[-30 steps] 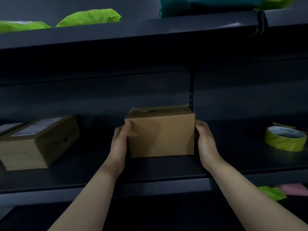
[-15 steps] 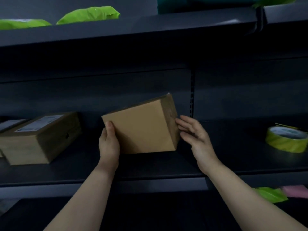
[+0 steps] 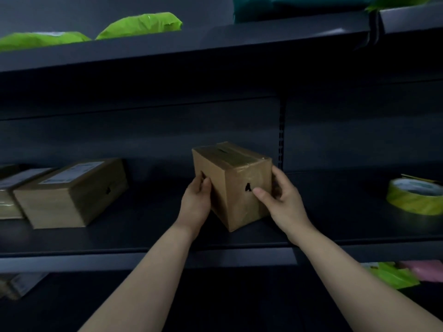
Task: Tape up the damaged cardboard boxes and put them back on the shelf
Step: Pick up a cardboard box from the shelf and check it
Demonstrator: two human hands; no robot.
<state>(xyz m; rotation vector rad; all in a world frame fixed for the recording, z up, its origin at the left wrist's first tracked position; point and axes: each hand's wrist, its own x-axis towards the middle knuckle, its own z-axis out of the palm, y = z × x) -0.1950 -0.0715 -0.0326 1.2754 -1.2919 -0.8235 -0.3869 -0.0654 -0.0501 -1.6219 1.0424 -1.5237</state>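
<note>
Left hand (image 3: 196, 200) and right hand (image 3: 279, 200) each grasp a side of the box (image 3: 231, 183), set corner-on upon the shelf (image 3: 143, 236). Holes show; inspection step, judged. Next: fetch the tape (image 3: 414, 196), well apart at right

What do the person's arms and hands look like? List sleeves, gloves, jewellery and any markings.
Both the left hand and the right hand are bare: no gloves, and no rings that the dim light shows. The left forearm and right forearm are uncovered down to the frame's lower edge, with no sleeve, watch, bracelet or marking in view.
</note>
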